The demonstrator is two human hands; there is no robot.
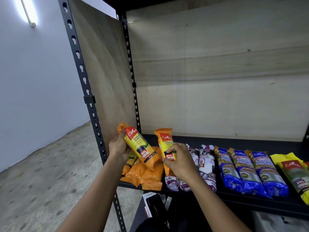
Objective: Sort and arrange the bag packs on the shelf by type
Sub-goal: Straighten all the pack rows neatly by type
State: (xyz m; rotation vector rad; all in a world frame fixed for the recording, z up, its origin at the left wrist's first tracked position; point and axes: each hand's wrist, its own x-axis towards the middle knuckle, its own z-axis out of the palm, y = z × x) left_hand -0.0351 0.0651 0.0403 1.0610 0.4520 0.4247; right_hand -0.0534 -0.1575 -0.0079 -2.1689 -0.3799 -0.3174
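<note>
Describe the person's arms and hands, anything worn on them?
Nothing worn shows. Both forearms are bare from the bottom edge of the picture to the wrists, with no sleeves in view. The left hand and right hand have no gloves, and no watch, ring or bracelet is visible.

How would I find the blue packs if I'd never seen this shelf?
Look at the black shelf with the wooden back. Past the orange packs at its left end and the white drawstring packs, three blue packs lie side by side. Only they are blue, with white "Singlet Handle" lettering.
</note>
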